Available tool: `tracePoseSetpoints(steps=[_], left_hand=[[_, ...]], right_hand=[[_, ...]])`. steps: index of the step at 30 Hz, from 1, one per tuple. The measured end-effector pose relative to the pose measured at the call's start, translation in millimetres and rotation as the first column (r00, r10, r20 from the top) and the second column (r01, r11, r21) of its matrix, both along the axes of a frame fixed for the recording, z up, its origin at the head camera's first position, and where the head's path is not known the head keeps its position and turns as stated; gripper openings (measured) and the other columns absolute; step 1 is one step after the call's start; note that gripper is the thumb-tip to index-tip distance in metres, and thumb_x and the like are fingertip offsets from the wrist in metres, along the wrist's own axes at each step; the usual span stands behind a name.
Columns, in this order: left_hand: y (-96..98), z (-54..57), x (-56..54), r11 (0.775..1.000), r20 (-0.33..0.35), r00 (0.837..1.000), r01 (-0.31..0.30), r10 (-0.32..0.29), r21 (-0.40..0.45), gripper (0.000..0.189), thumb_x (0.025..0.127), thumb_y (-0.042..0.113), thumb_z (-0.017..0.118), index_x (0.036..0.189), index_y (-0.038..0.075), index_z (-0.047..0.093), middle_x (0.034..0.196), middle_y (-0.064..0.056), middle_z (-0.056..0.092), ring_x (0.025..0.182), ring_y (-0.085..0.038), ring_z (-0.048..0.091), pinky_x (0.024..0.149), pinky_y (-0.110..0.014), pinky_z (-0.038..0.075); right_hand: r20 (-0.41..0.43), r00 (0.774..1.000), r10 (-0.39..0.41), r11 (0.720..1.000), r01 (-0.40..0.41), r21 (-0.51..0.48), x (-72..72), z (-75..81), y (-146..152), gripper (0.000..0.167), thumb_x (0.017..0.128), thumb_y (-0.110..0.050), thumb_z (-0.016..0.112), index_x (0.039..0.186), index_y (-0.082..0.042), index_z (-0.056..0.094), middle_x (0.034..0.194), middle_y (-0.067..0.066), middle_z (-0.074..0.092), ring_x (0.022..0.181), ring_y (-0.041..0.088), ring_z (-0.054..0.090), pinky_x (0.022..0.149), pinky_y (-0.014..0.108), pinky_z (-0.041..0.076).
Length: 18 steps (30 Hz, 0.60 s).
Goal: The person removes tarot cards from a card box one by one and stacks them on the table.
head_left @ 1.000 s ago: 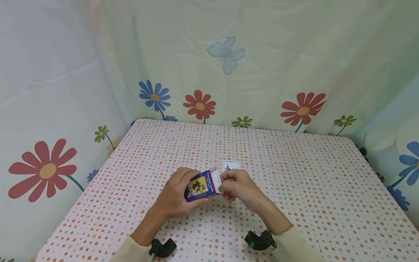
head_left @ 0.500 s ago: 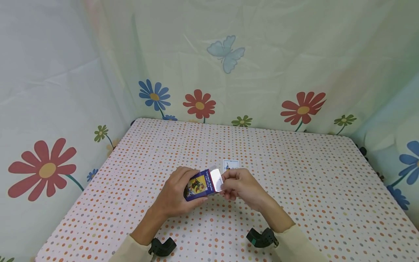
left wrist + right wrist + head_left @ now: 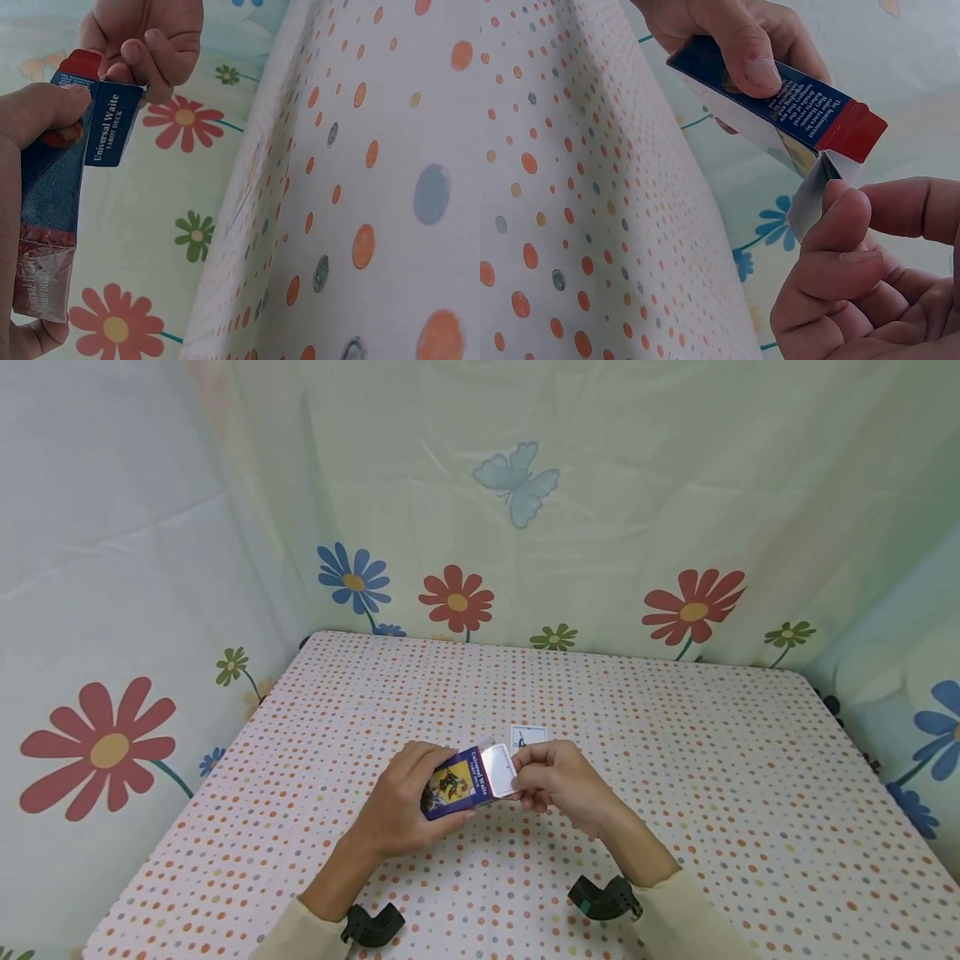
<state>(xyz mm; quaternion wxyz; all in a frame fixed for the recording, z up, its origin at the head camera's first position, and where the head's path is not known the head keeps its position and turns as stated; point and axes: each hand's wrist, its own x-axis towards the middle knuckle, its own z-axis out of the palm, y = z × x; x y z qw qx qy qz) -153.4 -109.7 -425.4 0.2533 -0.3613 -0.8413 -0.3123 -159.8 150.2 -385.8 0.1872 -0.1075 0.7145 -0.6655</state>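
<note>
My left hand (image 3: 401,802) grips a blue tarot deck box (image 3: 452,783) with a yellow picture on its front. The box is tilted, its mouth turned to the right. A white card (image 3: 498,770) sticks out of the mouth, and my right hand (image 3: 558,781) pinches its outer end between thumb and forefinger. In the right wrist view, a red tab (image 3: 855,131) and a white flap (image 3: 806,206) stand out from the box's open end. The lid flap (image 3: 112,124) in the left wrist view carries the deck's title. The box hides the rest of its contents.
Behind my right hand, a white-bordered picture card (image 3: 529,737) lies on the dotted tablecloth (image 3: 675,760), partly covered by the hand. A flowered curtain (image 3: 585,552) hangs at the table's back and sides. Black wrist mounts (image 3: 603,897) sit at both sleeves.
My right hand has shifted slightly to the right, and more of the white card shows outside the box. The left hand and the box have hardly moved.
</note>
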Motion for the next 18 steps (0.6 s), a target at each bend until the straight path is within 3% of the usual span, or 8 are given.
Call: tracePoseSetpoints(steps=[18], left_hand=[[-0.1, -1.5, -1.7, 1.0, -0.005, 1.0, 0.006, -0.006, 0.006, 0.067, 0.08, 0.05, 0.081, 0.127, 0.007, 0.062, 0.118, -0.003, 0.061, 0.1, -0.014, 0.056, 0.08, -0.03, 0.05]], right_hand=[[-0.013, 1.0, 0.012, 1.0, -0.011, 0.014, -3.0, -3.5, 0.8, 0.015, 0.086, -0.002, 0.062, 0.098, 0.008, 0.062, 0.075, 0.01, 0.062, 0.058, 0.015, 0.055, 0.051, 0.024, 0.042]])
